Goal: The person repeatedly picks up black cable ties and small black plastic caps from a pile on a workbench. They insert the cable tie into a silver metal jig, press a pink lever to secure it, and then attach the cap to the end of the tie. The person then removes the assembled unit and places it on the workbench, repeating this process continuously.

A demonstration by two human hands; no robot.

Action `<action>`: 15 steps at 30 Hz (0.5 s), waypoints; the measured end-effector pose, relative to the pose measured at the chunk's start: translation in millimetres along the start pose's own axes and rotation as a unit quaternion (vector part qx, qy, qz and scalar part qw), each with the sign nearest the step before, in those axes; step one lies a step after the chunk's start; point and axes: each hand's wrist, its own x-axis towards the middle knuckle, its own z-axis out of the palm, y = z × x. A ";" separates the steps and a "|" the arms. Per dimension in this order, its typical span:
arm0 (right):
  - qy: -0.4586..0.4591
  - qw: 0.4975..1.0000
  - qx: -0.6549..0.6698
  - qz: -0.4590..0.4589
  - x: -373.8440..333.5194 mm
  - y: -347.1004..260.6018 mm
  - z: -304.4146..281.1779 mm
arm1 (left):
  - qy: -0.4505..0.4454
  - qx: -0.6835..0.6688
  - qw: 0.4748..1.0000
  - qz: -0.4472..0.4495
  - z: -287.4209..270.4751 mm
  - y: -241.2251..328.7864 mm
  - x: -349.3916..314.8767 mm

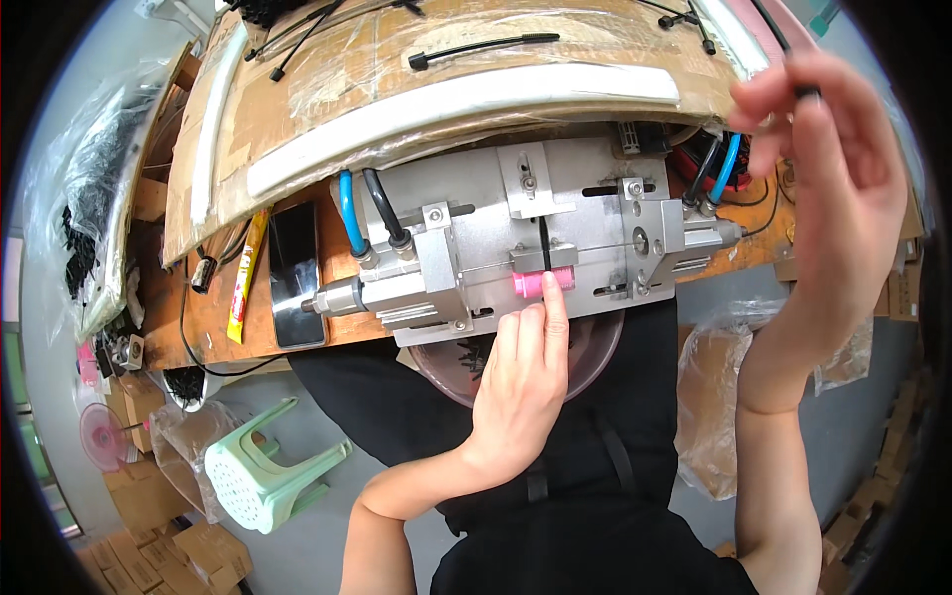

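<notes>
My left hand (pixel 521 387) reaches over the metal fixture (pixel 595 233), index finger stretched out and the other fingers partly curled. Its fingertip presses at the pink block (pixel 528 285), where the near end of a thin black rod (pixel 544 243) lies. That rod runs back through a small metal holder toward the upright bracket (pixel 529 183). Raised at the upper right, my right hand (pixel 833 159) pinches a black plastic rod with a thicker end (pixel 807 92), the hand slightly blurred. Similar knob-ended black rods (pixel 486 48) lie on the cardboard above the fixture.
Pneumatic cylinders with blue and black hoses (pixel 352 213) flank the fixture. A phone (pixel 296 273) and yellow packet (pixel 248 278) lie on the wooden bench at left. A round tub (pixel 595 372) sits below the fixture, a green stool (pixel 263 471) on the floor.
</notes>
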 end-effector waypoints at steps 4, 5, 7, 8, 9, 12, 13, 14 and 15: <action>0.002 1.000 -0.018 -0.018 -58.0 -10.6 37.7 | -0.022 0.005 1.000 -0.008 -6.4 -3.4 -2.0; -0.015 1.000 -0.019 -0.007 -77.3 -8.3 47.2 | -0.025 0.000 1.000 -0.012 -8.4 -7.3 -3.9; -0.066 0.996 -0.050 0.011 -109.8 -6.2 59.7 | -0.005 -0.058 0.998 -0.007 -28.5 -14.4 13.0; -0.081 0.995 -0.059 0.012 -124.8 -1.8 73.0 | 0.017 -0.104 0.994 -0.007 -42.8 -24.6 31.7; -0.082 0.993 -0.084 0.018 -135.6 -1.9 79.2 | 0.076 -0.062 0.995 0.013 -58.9 -36.4 59.0; -0.103 0.989 -0.101 0.020 -156.7 8.3 101.7 | 0.211 0.040 0.972 0.094 -75.6 -103.3 132.0; -0.114 0.989 -0.096 0.024 -159.6 12.2 108.9 | 0.098 -0.045 0.992 0.067 -95.3 -110.4 144.2; -0.121 0.987 -0.105 0.023 -161.4 14.5 111.9 | -0.018 -0.136 0.990 0.043 -110.3 -113.8 156.6; -0.127 0.985 -0.117 0.022 -160.5 17.1 113.4 | -0.075 -0.182 0.980 0.035 -114.2 -122.8 165.5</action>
